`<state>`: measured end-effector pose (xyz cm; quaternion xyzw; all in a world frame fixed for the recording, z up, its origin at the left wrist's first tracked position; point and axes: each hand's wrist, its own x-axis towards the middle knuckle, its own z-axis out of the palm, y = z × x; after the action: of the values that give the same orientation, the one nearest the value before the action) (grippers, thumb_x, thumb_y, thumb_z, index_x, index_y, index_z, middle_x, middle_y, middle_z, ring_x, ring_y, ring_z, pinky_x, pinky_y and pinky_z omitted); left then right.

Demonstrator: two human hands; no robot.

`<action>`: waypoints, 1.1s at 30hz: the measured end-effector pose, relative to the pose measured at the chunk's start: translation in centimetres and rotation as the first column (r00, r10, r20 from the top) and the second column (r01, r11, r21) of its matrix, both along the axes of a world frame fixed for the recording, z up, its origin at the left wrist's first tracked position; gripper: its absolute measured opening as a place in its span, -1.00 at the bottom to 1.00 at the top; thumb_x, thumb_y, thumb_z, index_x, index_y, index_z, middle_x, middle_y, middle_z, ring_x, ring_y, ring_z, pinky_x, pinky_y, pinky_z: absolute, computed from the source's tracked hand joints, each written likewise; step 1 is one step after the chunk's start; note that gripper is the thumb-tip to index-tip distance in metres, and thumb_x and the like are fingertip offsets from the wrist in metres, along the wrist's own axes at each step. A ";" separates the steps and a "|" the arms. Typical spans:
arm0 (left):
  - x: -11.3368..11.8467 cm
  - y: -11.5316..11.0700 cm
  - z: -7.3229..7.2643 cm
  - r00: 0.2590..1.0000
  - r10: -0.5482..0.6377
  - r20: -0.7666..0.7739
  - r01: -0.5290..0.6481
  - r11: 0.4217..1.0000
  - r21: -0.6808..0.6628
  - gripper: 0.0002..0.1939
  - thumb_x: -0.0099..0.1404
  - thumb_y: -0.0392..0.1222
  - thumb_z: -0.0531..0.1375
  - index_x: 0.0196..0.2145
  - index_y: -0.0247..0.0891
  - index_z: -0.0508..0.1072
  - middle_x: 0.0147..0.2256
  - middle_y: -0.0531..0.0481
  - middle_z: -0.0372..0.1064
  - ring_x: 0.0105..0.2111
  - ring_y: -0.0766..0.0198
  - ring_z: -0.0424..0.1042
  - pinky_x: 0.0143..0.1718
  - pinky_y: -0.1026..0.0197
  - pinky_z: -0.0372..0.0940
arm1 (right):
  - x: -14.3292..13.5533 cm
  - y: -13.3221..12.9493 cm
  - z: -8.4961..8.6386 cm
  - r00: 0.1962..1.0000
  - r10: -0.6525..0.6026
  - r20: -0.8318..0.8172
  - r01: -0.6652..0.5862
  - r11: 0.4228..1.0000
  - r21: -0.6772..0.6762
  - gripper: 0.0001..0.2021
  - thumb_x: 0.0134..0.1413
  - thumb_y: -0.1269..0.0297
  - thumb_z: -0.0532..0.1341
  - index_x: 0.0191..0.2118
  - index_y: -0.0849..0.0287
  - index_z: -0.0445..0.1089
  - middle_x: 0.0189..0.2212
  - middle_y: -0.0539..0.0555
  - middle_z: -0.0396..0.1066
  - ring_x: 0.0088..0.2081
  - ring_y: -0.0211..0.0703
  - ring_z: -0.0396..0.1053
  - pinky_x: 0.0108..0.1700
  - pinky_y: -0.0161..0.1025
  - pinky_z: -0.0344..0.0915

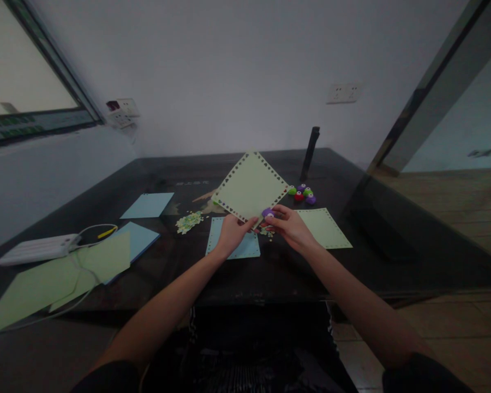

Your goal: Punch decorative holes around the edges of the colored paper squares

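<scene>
A pale green sheet (251, 186) with small shapes punched along its edges is raised over the table, one corner toward me. My left hand (234, 233) pinches it near that lower corner. At the same corner, my right hand (289, 226) has its fingers closed around a small purple punch (269, 212). Beneath my hands lie a light blue sheet (239, 252) with a punched border and some paper bits (267, 231). A second punched green sheet (324, 228) rests to the right.
Several coloured punches (298, 195) sit behind the right sheet, near an upright black stand (310, 154). A pile of paper bits (189, 221) lies left of centre. Farther left are a blue sheet (148, 206), green sheets (45, 281) and a white power strip (39, 250) with its cable.
</scene>
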<state>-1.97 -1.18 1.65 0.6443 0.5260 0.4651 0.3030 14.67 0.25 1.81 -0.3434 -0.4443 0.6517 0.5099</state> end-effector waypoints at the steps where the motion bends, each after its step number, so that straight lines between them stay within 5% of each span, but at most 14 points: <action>1: 0.1 0.1 -0.2 1.000 -0.013 0.006 0.013 1.000 0.001 -0.80 0.16 -0.15 0.22 -0.40 -0.38 0.49 -0.54 -0.06 0.50 -0.57 0.24 0.47 -0.53 0.29 0.32 | 0.0 0.0 -0.1 1.000 -0.001 0.005 0.001 1.000 0.000 -0.61 -0.43 0.28 0.45 -0.38 0.15 0.32 -0.39 -0.03 0.39 -0.45 -0.23 0.43 -0.36 -0.24 0.37; 14: 0.4 0.4 -1.1 0.988 -0.090 0.127 0.094 0.995 -0.024 -0.79 0.16 -0.20 0.20 -0.25 -0.35 0.44 -0.32 -0.11 0.52 -0.57 0.28 0.46 -0.51 0.27 0.35 | -0.3 -0.2 -0.3 0.996 0.035 0.084 -0.037 0.999 0.030 -0.69 -0.38 0.25 0.44 -0.42 0.17 0.38 -0.45 -0.01 0.42 -0.48 -0.27 0.35 -0.44 -0.29 0.26; 21: 0.0 0.3 -1.0 0.996 -0.088 -0.020 0.087 0.995 -0.037 -0.81 0.18 -0.15 0.16 -0.44 -0.34 0.44 -0.64 0.02 0.39 -0.64 0.32 0.35 -0.51 0.28 0.28 | -0.3 0.0 -0.6 0.996 0.036 0.083 -0.039 0.999 0.034 -0.67 -0.36 0.22 0.44 -0.37 0.17 0.41 -0.45 0.01 0.44 -0.49 -0.27 0.36 -0.39 -0.26 0.31; 33: -0.2 0.1 -0.4 0.990 -0.135 -0.028 0.132 0.986 -0.105 -0.81 0.17 -0.13 0.16 -0.48 -0.32 0.42 -0.66 0.06 0.35 -0.62 0.35 0.32 -0.51 0.32 0.23 | -0.3 -0.1 -0.6 0.987 0.000 0.164 -0.010 0.998 0.060 -0.66 -0.37 0.21 0.43 -0.39 0.18 0.38 -0.49 -0.01 0.41 -0.51 -0.27 0.34 -0.47 -0.29 0.24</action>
<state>-2.16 -1.08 1.27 0.6697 0.5102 0.4046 0.3569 14.33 0.18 1.20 -0.3789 -0.5049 0.6090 0.4801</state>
